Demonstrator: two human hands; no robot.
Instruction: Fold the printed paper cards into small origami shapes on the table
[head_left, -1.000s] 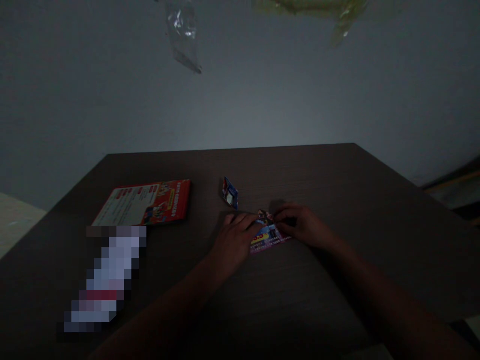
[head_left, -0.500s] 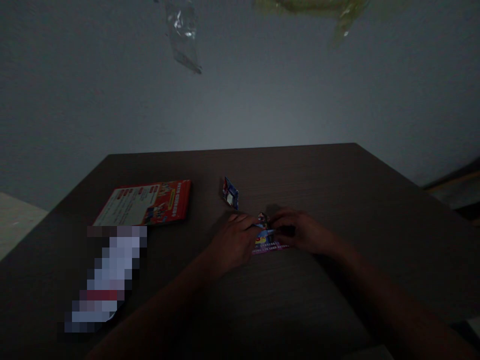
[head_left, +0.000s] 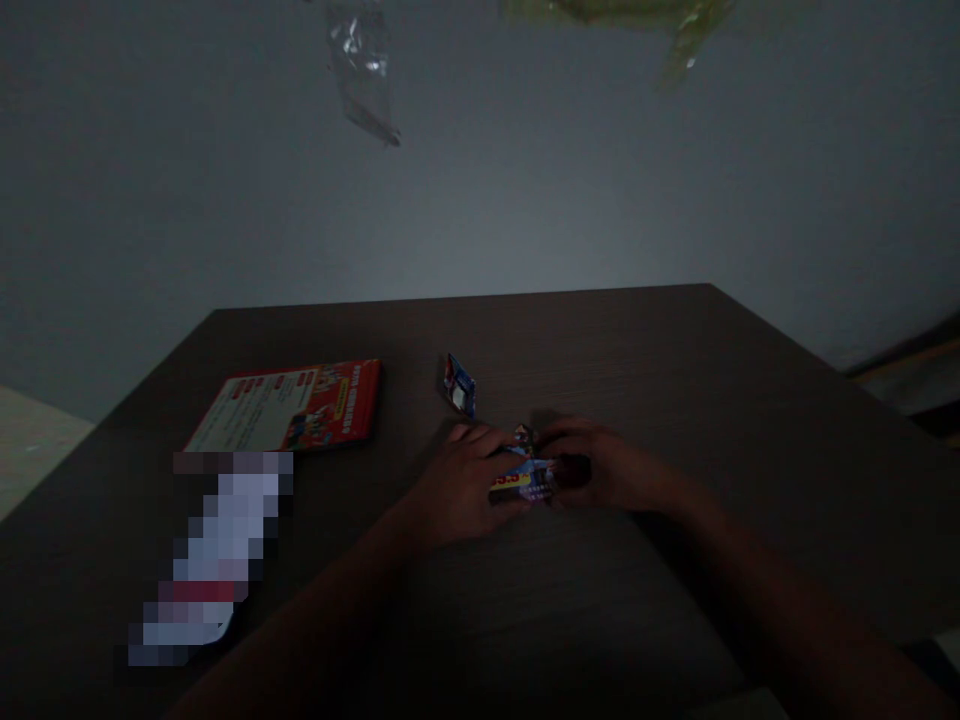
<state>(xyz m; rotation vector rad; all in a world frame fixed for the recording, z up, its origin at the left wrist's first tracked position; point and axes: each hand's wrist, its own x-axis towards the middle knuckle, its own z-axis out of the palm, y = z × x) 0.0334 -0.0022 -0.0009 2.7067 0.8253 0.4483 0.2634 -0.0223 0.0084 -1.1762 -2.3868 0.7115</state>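
A small, colourful printed paper (head_left: 531, 478) with a yellow patch and figures lies low over the table between my two hands. My left hand (head_left: 463, 485) has its thumb and fingers closed on the paper's left side. On the opposite side, the fingers of my right hand (head_left: 606, 465) are curled round the paper's edge, which they partly hide. The sheet looks folded, though the dim light blurs its creases. Just beyond my left fingers stands a small folded piece of printed paper (head_left: 460, 388), blue and red, tilted on the table.
To the left lies a red book or flat box (head_left: 360, 405) with a white text panel. Nearer me is a long pixelated object (head_left: 225, 540). The dark wooden table (head_left: 600, 340) reaches a grey wall (head_left: 525, 200) bearing clear tape (head_left: 364, 70) and yellowish tape (head_left: 622, 12).
The paper's near edge, flat on the table before, is now lifted and folded up between my hands. My left thumb has moved in along the near side.
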